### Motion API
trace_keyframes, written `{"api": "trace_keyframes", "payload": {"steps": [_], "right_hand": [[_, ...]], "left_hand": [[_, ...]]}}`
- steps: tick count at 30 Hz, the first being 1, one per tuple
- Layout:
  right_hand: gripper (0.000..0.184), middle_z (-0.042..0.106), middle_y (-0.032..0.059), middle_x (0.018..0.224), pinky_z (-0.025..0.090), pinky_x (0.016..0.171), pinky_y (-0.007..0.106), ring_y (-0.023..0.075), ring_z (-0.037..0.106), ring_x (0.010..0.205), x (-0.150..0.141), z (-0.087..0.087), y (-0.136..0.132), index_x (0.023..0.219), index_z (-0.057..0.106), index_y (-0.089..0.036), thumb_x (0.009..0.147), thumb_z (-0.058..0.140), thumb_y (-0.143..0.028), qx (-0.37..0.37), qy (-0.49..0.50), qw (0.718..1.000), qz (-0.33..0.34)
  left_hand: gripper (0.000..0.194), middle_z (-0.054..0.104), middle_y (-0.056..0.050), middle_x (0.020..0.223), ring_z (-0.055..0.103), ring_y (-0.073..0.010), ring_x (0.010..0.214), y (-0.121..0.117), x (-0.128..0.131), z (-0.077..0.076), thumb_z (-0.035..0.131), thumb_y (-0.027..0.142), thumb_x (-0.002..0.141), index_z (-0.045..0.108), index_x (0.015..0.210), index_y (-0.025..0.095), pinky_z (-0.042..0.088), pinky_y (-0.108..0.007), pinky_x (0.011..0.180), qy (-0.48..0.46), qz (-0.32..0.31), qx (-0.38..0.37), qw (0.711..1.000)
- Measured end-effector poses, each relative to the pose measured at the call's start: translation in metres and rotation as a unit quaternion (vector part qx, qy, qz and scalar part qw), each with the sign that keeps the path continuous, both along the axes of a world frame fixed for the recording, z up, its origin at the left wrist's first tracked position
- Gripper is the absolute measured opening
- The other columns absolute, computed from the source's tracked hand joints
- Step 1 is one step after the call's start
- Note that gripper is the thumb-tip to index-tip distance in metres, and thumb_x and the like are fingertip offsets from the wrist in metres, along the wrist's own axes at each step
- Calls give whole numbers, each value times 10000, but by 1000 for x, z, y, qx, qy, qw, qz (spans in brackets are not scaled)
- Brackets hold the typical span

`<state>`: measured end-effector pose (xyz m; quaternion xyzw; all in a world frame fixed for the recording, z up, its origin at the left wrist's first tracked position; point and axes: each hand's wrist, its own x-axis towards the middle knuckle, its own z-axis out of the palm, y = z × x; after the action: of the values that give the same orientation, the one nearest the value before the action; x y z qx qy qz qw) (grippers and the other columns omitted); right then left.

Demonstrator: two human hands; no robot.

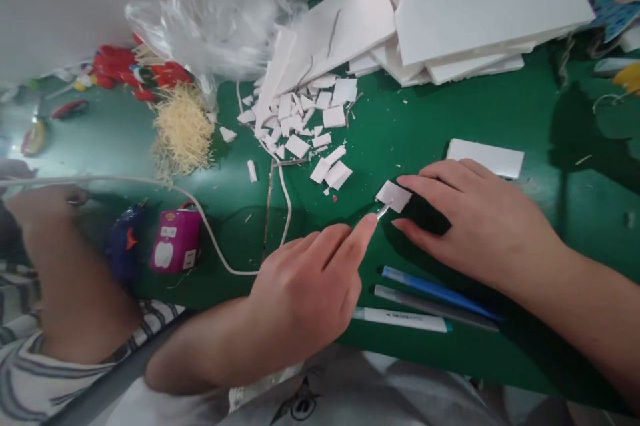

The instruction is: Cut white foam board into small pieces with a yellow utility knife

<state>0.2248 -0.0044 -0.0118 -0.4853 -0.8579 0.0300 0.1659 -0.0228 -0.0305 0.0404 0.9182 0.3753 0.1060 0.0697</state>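
My left hand (310, 279) is closed around a craft knife (383, 211), its handle hidden in the fist and the index finger stretched along it. The thin metal tip rests on a small white foam-board piece (393, 195) lying on the green table. On the other side of that piece is my right hand (475, 213), thumb and index finger apart. Its index fingertip is at the piece's upper right edge, the thumb just below. Beyond the right knuckles lies a longer white foam strip (487, 158).
Cut foam scraps (295, 116) lie beside large white boards (490, 3) and a clear plastic bag (225, 19). Several pens (400, 319) lie near the front edge. A white cable (215, 239) runs left past a purple power block (176, 241); another person's arm (75, 266) rests there.
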Motion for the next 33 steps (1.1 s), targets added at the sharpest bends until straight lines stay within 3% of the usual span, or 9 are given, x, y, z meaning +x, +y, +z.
{"api": "trace_keyframes", "payload": {"steps": [4, 10, 16, 24, 33], "right_hand": [[428, 740, 121, 1009, 520, 701, 367, 239, 636, 826, 2, -1, 3, 1324, 714, -145, 929, 562, -207, 5, 0, 1000, 23], [249, 723, 114, 959, 515, 688, 373, 234, 630, 811, 4, -3, 9, 1069, 784, -176, 978, 567, -258, -12, 11, 999, 42], [382, 722, 122, 983, 484, 668, 354, 236, 629, 818, 3, -3, 11, 1299, 729, -139, 965, 559, -214, 6, 8, 999, 52], [240, 712, 100, 951, 444, 649, 337, 227, 623, 812, 2, -3, 15, 1081, 769, -180, 972, 586, -290, -12, 24, 998, 51], [241, 730, 100, 951, 483, 689, 356, 239, 651, 845, 1, -6, 16, 1023, 760, -186, 970, 601, -359, -21, 32, 999, 24]], "left_hand": [[395, 809, -55, 1033, 762, -152, 766, 1, 1, -3, 468, 72, 1024, 595, 1398, 84, 642, -291, 618, 12, 5, -3, 1000], [405, 805, -58, 1012, 759, -158, 743, 3, 2, -5, 468, 75, 1017, 601, 1400, 76, 629, -289, 583, 27, 0, -2, 1000], [406, 795, -59, 971, 749, -172, 700, 1, 4, -7, 490, 68, 1001, 610, 1388, 59, 626, -310, 562, 27, -1, 3, 1000], [399, 773, -38, 915, 712, -141, 638, -1, 3, -7, 473, 96, 1019, 605, 1392, 41, 593, -273, 530, 41, -2, 14, 999], [388, 766, -36, 894, 719, -146, 660, -4, 6, -7, 473, 91, 1025, 619, 1381, 42, 574, -281, 542, 39, -3, 18, 999]]}}
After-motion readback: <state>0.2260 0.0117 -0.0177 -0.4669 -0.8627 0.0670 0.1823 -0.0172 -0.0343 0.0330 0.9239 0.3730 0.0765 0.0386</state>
